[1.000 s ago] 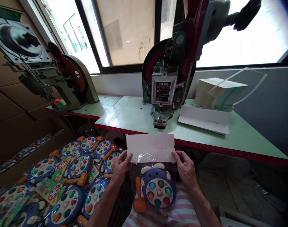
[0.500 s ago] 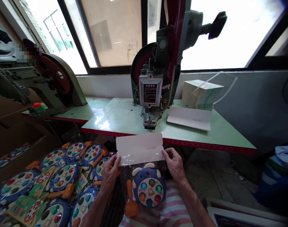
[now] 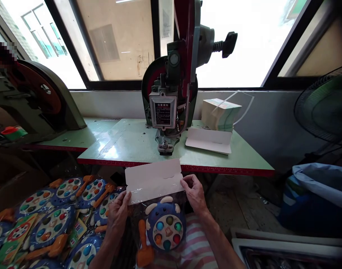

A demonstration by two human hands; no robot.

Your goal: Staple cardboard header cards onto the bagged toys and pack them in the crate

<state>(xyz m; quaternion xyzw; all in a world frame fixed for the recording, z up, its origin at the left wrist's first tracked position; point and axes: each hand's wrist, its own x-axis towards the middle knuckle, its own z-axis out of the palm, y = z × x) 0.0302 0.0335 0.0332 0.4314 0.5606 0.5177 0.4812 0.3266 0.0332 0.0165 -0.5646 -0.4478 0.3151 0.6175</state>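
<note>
My left hand [image 3: 118, 213] pinches the left edge of a folded white card [image 3: 154, 181], together with the top of a clear plastic bag. The card's right edge is pinched between the thumb and fingers of my right hand [image 3: 195, 194]. Below the card, inside the bag, hang a round blue animal-shaped toy [image 3: 166, 226] with coloured domes and an orange hammer [image 3: 144, 246]. The card is just in front of the table edge, below the head of a stapling machine [image 3: 165, 144].
Several bagged toys [image 3: 50, 226] lie at the lower left. On the green table [image 3: 126, 138] are another folded white card [image 3: 208, 141] and a stack of printed cards [image 3: 218, 114]. A second machine [image 3: 55, 97] stands left. A fan [image 3: 324, 104] and a lined blue bin [image 3: 308, 201] are right.
The view has turned to the right, bringing the fan into sight. The card tilts a little more, its right side higher, and both hands still hold it.
</note>
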